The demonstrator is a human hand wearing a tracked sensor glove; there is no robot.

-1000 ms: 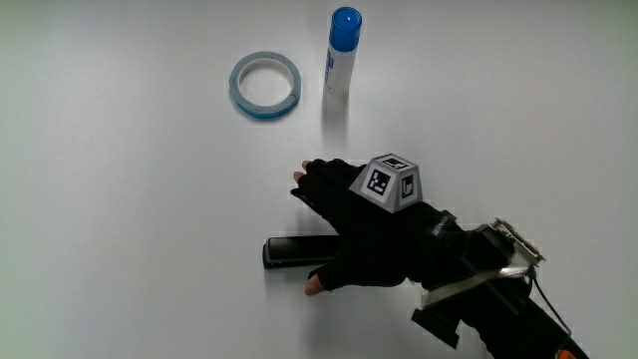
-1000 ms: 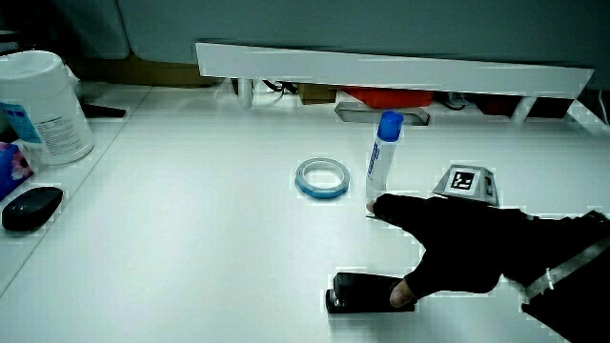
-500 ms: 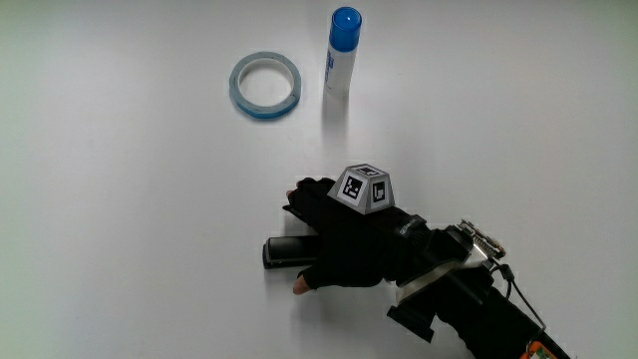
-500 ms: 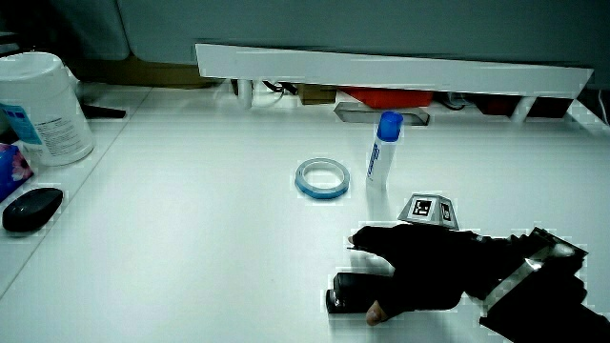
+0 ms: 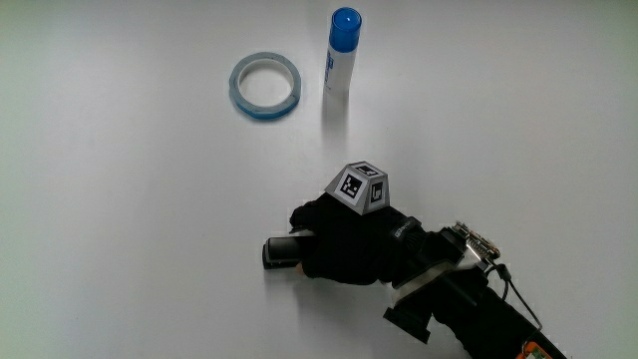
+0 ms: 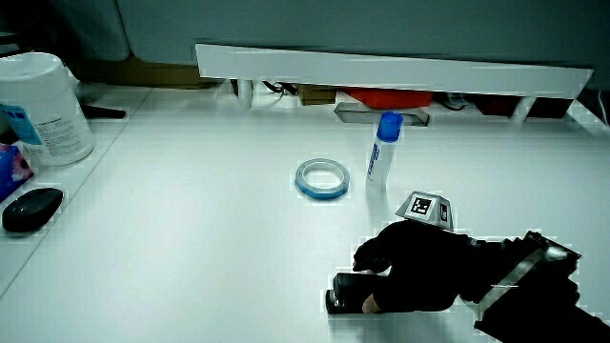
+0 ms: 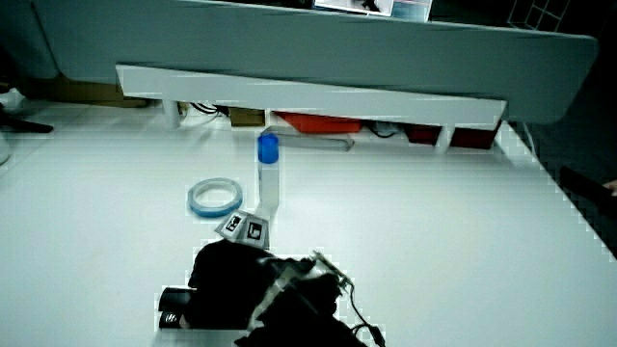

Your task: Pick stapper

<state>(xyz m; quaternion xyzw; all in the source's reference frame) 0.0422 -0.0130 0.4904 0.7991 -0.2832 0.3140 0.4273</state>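
The stapler is a black bar lying flat on the white table, nearer to the person than the tape roll; only one end of it shows past the glove in the main view and in both side views. The hand lies over the stapler with its fingers curled down around it, and the patterned cube sits on its back. The stapler still rests on the table. The forearm runs toward the person.
A blue-rimmed tape roll and an upright glue stick with a blue cap stand farther from the person than the hand. In a side view, a white canister and a black mouse sit near the table's edge.
The hand has come down over the stapler and its spread fingers have curled closed around it. The stapler has not moved.
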